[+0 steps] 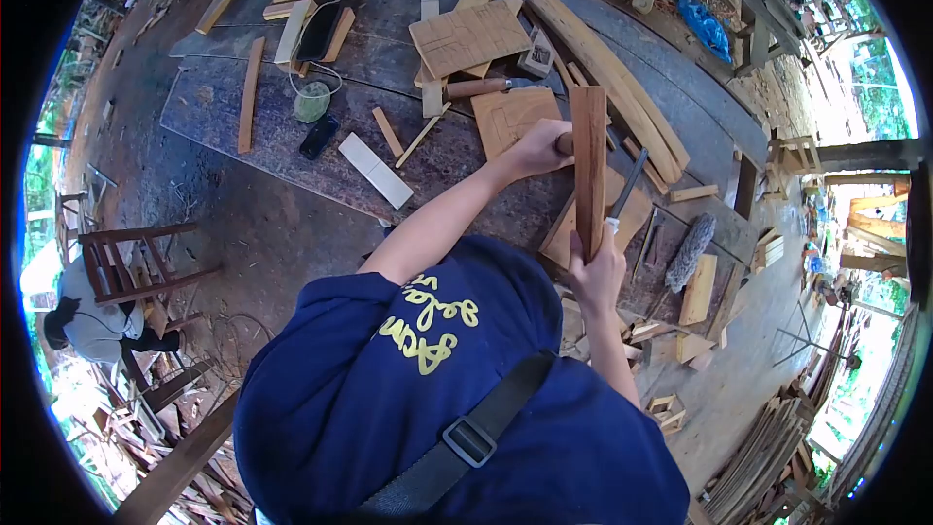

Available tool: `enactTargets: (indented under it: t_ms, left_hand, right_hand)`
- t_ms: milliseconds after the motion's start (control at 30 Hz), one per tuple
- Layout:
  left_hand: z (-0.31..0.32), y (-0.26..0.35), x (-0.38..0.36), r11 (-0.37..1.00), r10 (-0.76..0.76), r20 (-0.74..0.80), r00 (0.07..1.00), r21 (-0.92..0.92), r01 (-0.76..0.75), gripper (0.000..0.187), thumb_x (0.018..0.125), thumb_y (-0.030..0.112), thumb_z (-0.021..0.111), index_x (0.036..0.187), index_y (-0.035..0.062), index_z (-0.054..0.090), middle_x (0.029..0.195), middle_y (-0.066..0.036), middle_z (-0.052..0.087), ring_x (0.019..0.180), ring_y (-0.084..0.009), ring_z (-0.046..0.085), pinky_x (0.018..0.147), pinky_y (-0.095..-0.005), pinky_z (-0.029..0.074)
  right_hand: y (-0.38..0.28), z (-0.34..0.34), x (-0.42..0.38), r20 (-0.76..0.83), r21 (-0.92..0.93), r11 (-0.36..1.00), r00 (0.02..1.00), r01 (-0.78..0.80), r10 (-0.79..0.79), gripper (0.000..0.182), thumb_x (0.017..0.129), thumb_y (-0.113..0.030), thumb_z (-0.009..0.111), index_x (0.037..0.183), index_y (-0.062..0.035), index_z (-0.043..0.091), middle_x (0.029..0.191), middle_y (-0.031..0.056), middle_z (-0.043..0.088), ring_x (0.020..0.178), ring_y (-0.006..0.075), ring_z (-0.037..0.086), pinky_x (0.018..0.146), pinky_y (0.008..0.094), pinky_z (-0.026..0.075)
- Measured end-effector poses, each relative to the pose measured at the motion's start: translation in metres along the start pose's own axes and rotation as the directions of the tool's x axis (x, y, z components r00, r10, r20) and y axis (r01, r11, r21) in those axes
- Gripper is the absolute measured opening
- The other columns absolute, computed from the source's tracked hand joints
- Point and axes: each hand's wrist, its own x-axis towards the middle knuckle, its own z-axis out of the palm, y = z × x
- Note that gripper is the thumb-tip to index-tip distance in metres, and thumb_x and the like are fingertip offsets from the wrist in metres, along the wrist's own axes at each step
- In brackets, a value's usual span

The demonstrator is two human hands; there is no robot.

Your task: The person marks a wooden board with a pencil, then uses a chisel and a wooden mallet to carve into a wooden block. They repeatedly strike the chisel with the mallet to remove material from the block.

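My left hand is closed round a short round wooden handle beside a long squared wooden block; together they look like a mallet. The block stands up towards the camera and partly covers my right hand. That hand is closed, with a narrow dark metal blade and a pale collar rising from it, like a chisel; its handle is hidden. Beneath lies a flat wooden board. Close to my left hand is a board with carved or drawn lines.
On the dark workbench lie another marked board, a wooden-handled tool, long planks, a phone, a power bank with cable and a grey fuzzy roll. A person sits by a wooden chair.
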Motion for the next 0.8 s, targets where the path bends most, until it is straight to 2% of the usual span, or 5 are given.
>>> enactTargets:
  t_ms: [133,267,367,433,800]
  left_hand:
    - [0.004,-0.014,-0.002,0.997,0.067,0.007,0.998,0.023,-0.067,0.012,0.078,0.003,0.07,0.086,0.0017,0.061,0.078,-0.011,0.064,0.074,-0.0194,0.063,0.069,-0.0304,0.048]
    - [0.004,-0.014,-0.002,0.997,0.038,0.018,0.999,0.064,-0.039,0.016,0.077,0.007,0.073,0.087,0.0022,0.062,0.081,-0.013,0.065,0.075,-0.0225,0.064,0.07,-0.0307,0.049]
    - [0.006,-0.016,-0.001,0.994,0.111,-0.042,0.993,-0.005,-0.111,0.018,0.073,0.008,0.077,0.084,0.0041,0.063,0.074,-0.014,0.063,0.068,-0.025,0.063,0.063,-0.034,0.047]
    - [0.01,-0.024,0.0,0.998,0.059,-0.032,0.998,0.005,-0.058,0.019,0.072,0.008,0.078,0.084,0.004,0.063,0.074,-0.015,0.063,0.069,-0.0256,0.064,0.063,-0.0343,0.047]
    - [0.007,-0.021,-0.002,0.996,0.082,-0.037,0.996,0.05,-0.08,0.013,0.075,0.006,0.073,0.083,0.0028,0.062,0.074,-0.013,0.062,0.069,-0.0184,0.063,0.065,-0.0301,0.047]
  right_hand:
    - [-0.021,-0.029,0.004,-0.22,0.13,0.984,0.971,0.123,-0.092,0.025,0.085,-0.017,0.067,0.1,0.0005,0.057,0.071,0.0243,0.059,0.069,0.0467,0.061,0.06,0.0435,0.048]
    - [-0.024,-0.033,-0.004,-0.439,0.287,0.895,0.877,0.342,-0.195,0.021,0.089,-0.01,0.061,0.101,0.0073,0.062,0.076,0.0108,0.065,0.069,0.0203,0.064,0.067,0.0323,0.05]
    - [0.018,0.017,-0.018,-0.456,0.16,0.919,0.853,0.36,-0.255,0.025,0.087,-0.011,0.062,0.105,0.0062,0.059,0.073,0.0153,0.064,0.062,0.0256,0.064,0.063,0.0346,0.05]
    - [0.012,0.008,-0.01,0.092,-0.118,0.99,0.992,-0.074,0.085,0.035,0.084,-0.021,0.068,0.11,-0.0007,0.054,0.073,0.0266,0.061,0.072,0.0477,0.061,0.063,0.0485,0.05]
    - [0.026,0.011,-0.027,-0.332,0.312,0.931,0.94,0.189,-0.079,0.022,0.084,-0.009,0.066,0.099,0.0054,0.061,0.075,0.0193,0.064,0.069,0.0337,0.066,0.062,0.0371,0.051]
